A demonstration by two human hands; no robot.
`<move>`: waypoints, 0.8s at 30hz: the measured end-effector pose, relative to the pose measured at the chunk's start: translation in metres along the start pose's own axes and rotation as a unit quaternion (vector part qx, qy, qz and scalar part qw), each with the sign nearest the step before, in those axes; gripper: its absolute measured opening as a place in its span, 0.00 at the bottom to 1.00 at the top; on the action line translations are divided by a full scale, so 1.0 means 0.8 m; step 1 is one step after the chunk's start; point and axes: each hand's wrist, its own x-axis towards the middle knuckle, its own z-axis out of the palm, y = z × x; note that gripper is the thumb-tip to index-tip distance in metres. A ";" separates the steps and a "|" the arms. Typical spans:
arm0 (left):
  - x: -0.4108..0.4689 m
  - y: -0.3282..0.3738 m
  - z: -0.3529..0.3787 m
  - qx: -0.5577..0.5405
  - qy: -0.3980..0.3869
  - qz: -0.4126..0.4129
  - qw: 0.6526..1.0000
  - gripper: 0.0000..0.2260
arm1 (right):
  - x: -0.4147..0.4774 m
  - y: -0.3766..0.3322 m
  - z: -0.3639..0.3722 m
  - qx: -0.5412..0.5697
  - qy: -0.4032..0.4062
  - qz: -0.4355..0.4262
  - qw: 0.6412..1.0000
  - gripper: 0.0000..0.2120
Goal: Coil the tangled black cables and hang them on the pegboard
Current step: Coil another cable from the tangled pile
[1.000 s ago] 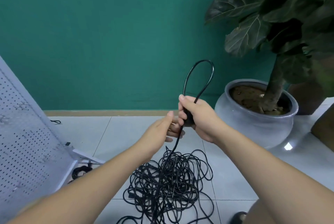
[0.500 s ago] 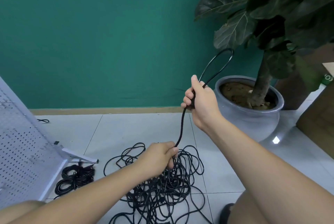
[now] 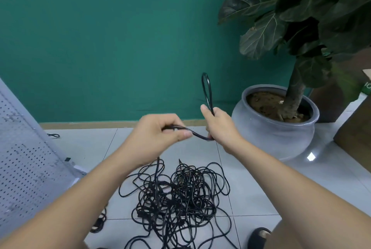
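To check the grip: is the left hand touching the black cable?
Touching. The head view shows the left hand pinching the black cable between thumb and curled fingers.

I see the left hand (image 3: 160, 138) just left of the right hand (image 3: 220, 128), both above the cable heap (image 3: 180, 194) on the floor (image 3: 251, 198). A cable (image 3: 197, 136) runs between them, its loop (image 3: 207, 88) standing above the right. The pegboard (image 3: 26, 168) leans at far left, a small coil (image 3: 99, 223) near its foot; the plant pot (image 3: 275, 134) sits right, by the wall (image 3: 100, 37).
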 end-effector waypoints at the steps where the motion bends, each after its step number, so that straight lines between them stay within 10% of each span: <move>1: 0.000 0.005 -0.009 -0.010 0.028 0.019 0.999 0.06 | 0.001 0.003 0.006 0.000 -0.006 0.004 1.000 0.23; 5: -0.001 0.013 -0.023 -0.004 0.063 0.048 0.997 0.09 | 0.008 0.005 0.012 0.080 0.003 0.054 0.995 0.19; 14: 0.004 -0.034 -0.004 0.172 -0.137 0.006 0.976 0.08 | 0.022 -0.006 -0.019 0.438 -0.049 0.138 0.887 0.17; 24: 0.017 -0.118 0.074 0.294 -0.130 -0.080 0.944 0.16 | 0.006 -0.032 -0.021 0.557 -0.079 0.110 0.820 0.23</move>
